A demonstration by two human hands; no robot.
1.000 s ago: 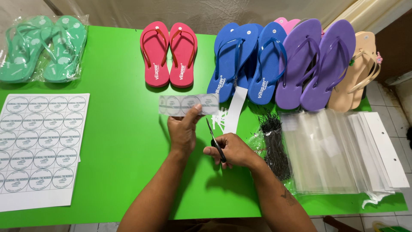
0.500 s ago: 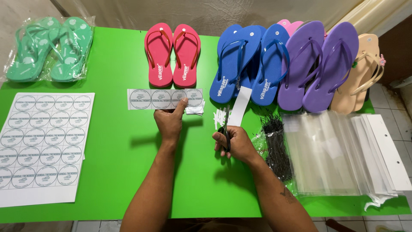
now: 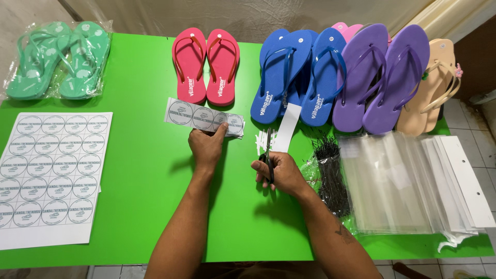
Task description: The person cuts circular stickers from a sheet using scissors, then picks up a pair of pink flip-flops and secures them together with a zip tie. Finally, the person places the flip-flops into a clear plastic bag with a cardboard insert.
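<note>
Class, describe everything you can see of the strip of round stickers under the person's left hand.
The sticker strip is a narrow band of white paper bearing one row of about four grey-ringed round labels. It lies flat on the green table, slightly slanted, just below the red flip-flops. The left hand pins its lower right edge with the fingertips; nothing else touches it.

Single view, from the camera worn on my head, looking steeply down and forward over the green table (image 3: 139, 170) at arm's length. My forearms enter from the 6 o'clock edge; my left hand (image 3: 206, 147) and right hand (image 3: 279, 173) sit just below frame centre. The table's far edge runs across 12 o'clock, the wall behind it. Tiled floor shows at 3 o'clock and along the bottom edge.
</note>
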